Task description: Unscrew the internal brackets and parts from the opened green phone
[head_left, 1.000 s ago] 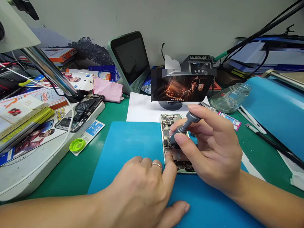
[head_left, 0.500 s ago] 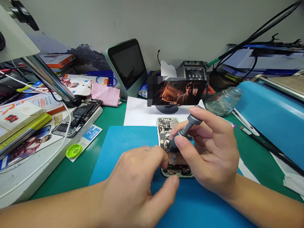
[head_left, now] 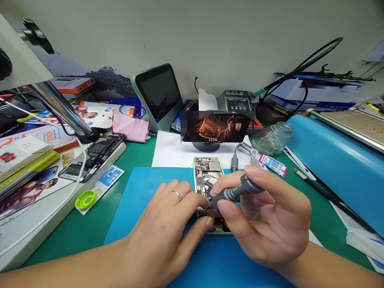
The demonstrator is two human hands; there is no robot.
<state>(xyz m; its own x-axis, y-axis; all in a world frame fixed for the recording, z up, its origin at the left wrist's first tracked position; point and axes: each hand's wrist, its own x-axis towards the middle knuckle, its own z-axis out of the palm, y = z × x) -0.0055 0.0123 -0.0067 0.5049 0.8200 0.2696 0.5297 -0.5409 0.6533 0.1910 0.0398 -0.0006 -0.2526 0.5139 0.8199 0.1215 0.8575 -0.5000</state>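
Note:
An opened phone (head_left: 207, 176) with its boards bare lies on a blue mat (head_left: 144, 200). My right hand (head_left: 267, 220) is closed round a grey screwdriver (head_left: 237, 192), whose tip is tilted down and left into the middle of the phone. My left hand (head_left: 168, 228), with a ring on one finger, rests on the mat. Its fingertips are pinched together at the phone's left edge, right beside the screwdriver tip. What they pinch is too small to make out. The lower half of the phone is hidden behind both hands.
A phone playing a video (head_left: 217, 127) stands on a holder behind the mat. A second screwdriver (head_left: 234, 161), a glass jar (head_left: 271, 139), a blue machine (head_left: 339, 160), a green-edged tablet (head_left: 157, 96), another opened phone (head_left: 93, 154) and a green cap (head_left: 85, 199) surround the mat.
My left hand lifted off the mat and its fingers drew in to a pinch at the phone's edge. The screwdriver tilted lower. The camera pitched up slightly.

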